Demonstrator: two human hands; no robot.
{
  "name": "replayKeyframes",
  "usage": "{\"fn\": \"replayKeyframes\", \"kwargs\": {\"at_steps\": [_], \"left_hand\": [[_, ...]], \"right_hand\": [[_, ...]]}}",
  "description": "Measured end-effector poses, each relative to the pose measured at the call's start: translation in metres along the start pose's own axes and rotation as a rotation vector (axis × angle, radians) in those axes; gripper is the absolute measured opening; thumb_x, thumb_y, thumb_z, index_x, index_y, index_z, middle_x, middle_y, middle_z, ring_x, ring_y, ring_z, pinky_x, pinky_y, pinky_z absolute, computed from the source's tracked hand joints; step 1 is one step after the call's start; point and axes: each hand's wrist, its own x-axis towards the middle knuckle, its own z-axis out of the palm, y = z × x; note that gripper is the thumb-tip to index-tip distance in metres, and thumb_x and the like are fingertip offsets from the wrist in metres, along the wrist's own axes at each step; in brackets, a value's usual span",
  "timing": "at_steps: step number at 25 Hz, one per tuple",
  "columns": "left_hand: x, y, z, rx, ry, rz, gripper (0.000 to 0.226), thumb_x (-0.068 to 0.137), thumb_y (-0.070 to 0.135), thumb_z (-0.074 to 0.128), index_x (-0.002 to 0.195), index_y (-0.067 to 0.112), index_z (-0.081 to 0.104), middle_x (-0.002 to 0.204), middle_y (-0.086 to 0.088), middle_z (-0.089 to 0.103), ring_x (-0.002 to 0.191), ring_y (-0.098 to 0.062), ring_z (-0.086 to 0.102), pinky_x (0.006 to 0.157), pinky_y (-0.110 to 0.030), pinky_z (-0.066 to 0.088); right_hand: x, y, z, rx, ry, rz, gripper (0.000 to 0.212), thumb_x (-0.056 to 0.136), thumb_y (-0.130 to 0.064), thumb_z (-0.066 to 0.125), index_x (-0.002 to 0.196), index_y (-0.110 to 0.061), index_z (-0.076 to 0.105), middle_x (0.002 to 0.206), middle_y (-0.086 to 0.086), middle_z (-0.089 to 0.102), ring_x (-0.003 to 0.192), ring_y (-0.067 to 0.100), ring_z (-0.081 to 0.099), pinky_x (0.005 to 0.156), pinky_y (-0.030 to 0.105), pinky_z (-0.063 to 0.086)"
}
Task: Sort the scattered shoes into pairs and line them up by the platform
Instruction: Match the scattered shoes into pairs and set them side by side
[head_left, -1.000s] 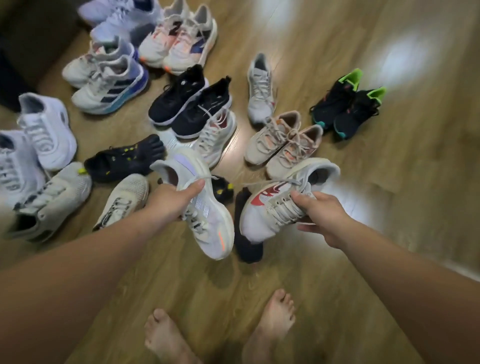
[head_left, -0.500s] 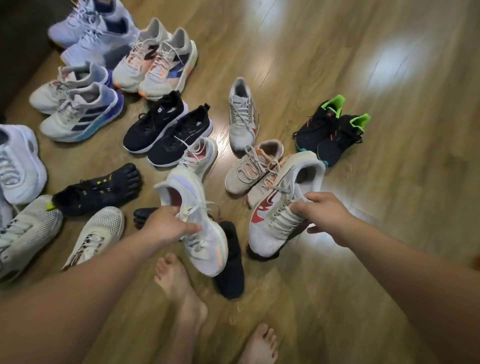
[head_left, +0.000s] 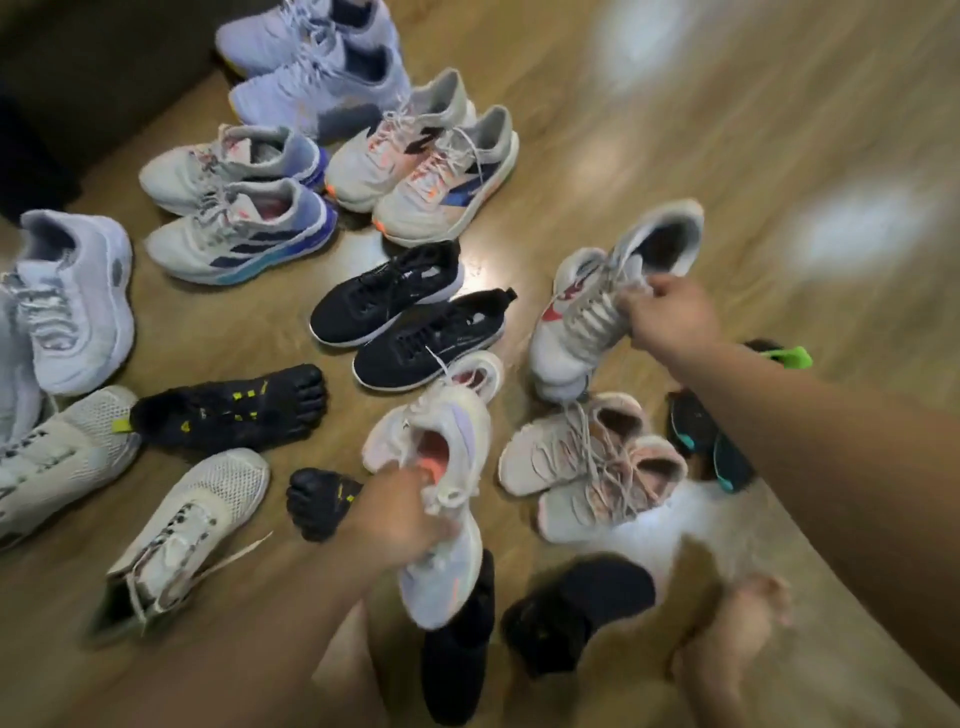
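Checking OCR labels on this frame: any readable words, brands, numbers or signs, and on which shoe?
No legible text; the frame is motion-blurred.
Three dark stripes, no letters: blue-soled sneaker.
Red curved mark, no letters: white sneaker in the right hand.
Yellow marks, too blurred to read: black toe shoe.
Nothing readable: white-lavender sneaker in the left hand.

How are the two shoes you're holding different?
The red-marked trainer, held in the right hand, carries a red side mark; the lilac-patched trainer, held in the left hand, shows lilac and an orange streak. The red-marked trainer is dark inside, the lilac-patched trainer orange-pink inside. Both are whitish lace-ups, held off the floor.
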Motion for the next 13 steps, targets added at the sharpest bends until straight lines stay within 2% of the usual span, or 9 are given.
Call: {"fn": "replayKeyframes", "kwargs": {"at_steps": [2, 4, 6, 8, 10, 11, 13], "left_hand": [[0.004, 0.002, 0.020, -0.088, 0.030, -0.014, 0.026, 0.075, 0.041, 0.071, 0.071, 0.022, 0.054, 0.077, 0.005, 0.061, 0.080, -0.014, 0.061, 0.067, -0.026, 0.045], [0.011, 0.003, 0.046, -0.126, 0.104, 0.010, 0.028, 0.077, 0.045, 0.068, 0.068, 0.024, 0.051, 0.076, 0.008, 0.057, 0.075, -0.009, 0.057, 0.066, -0.027, 0.046], [0.017, 0.007, 0.076, -0.070, 0.186, 0.020, 0.027, 0.081, 0.048, 0.059, 0.085, 0.022, 0.061, 0.093, 0.006, 0.056, 0.087, -0.011, 0.056, 0.073, -0.028, 0.049], [0.023, 0.011, 0.103, -0.056, 0.184, -0.038, 0.034, 0.080, 0.052, 0.054, 0.102, 0.027, 0.062, 0.108, 0.006, 0.052, 0.100, -0.013, 0.052, 0.081, -0.030, 0.050], [0.024, 0.016, 0.124, -0.038, 0.114, -0.118, 0.037, 0.081, 0.054, 0.054, 0.106, 0.028, 0.059, 0.114, 0.005, 0.052, 0.105, -0.016, 0.051, 0.085, -0.033, 0.049], [0.023, 0.020, 0.128, -0.003, 0.104, -0.163, 0.037, 0.082, 0.056, 0.055, 0.105, 0.027, 0.058, 0.113, 0.002, 0.054, 0.105, -0.018, 0.051, 0.086, -0.033, 0.049], [0.022, 0.030, 0.132, 0.080, 0.097, -0.226, 0.038, 0.082, 0.056, 0.056, 0.105, 0.025, 0.056, 0.112, -0.002, 0.056, 0.106, -0.023, 0.051, 0.084, -0.033, 0.049]], "right_hand": [[0.054, -0.030, 0.011, -0.073, 0.066, -0.121, 0.029, 0.084, -0.034, 0.054, 0.090, -0.007, 0.064, 0.090, 0.022, 0.067, 0.087, 0.041, 0.065, 0.082, 0.052, 0.053], [0.105, -0.050, 0.030, -0.090, -0.008, -0.144, 0.035, 0.082, -0.038, 0.053, 0.099, -0.009, 0.062, 0.099, 0.022, 0.066, 0.087, 0.040, 0.066, 0.078, 0.052, 0.056], [0.141, -0.056, 0.051, -0.120, -0.165, -0.129, 0.037, 0.083, -0.043, 0.053, 0.107, -0.015, 0.056, 0.105, 0.019, 0.062, 0.079, 0.036, 0.068, 0.060, 0.048, 0.060], [0.164, -0.041, 0.069, -0.171, -0.258, -0.103, 0.047, 0.087, -0.047, 0.055, 0.125, -0.022, 0.044, 0.106, 0.013, 0.057, 0.068, 0.030, 0.068, 0.047, 0.038, 0.057], [0.168, -0.009, 0.075, -0.207, -0.222, -0.117, 0.063, 0.084, -0.044, 0.058, 0.139, -0.025, 0.034, 0.111, 0.014, 0.058, 0.073, 0.030, 0.066, 0.050, 0.033, 0.055], [0.165, 0.010, 0.074, -0.238, -0.186, -0.176, 0.064, 0.083, -0.040, 0.058, 0.140, -0.024, 0.035, 0.114, 0.015, 0.060, 0.081, 0.029, 0.065, 0.057, 0.035, 0.053], [0.140, 0.054, 0.065, -0.351, -0.214, -0.302, 0.052, 0.085, -0.035, 0.056, 0.133, -0.019, 0.044, 0.112, 0.014, 0.063, 0.093, 0.033, 0.063, 0.071, 0.034, 0.047]]}}
